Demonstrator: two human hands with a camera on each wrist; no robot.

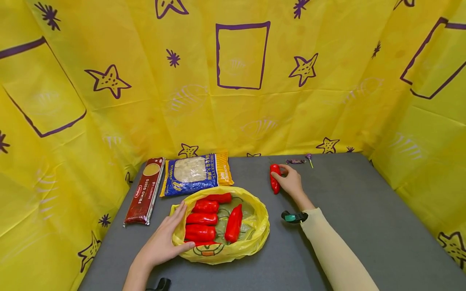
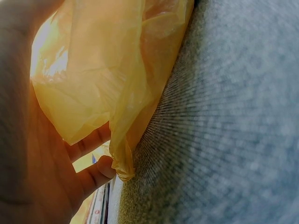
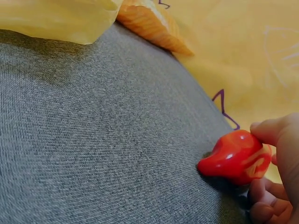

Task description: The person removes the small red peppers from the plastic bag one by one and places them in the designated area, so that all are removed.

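Observation:
My right hand pinches a red pepper between thumb and fingers, at the back of the grey table. Up close in the right wrist view, the glossy pepper sits low over the cloth, with its shadow underneath. A yellow plastic bag stands with its mouth wide and its rim rolled outward. Several red peppers lie inside, most in a column on the left and one apart on the right. My left hand rests against the bag's left side, thumb and fingers spread along the rim.
Behind the bag lies a blue-and-yellow pasta packet, with a dark red spaghetti packet to its left. A wrapped sweet and a lollipop are near the back edge. Yellow patterned curtains enclose the table.

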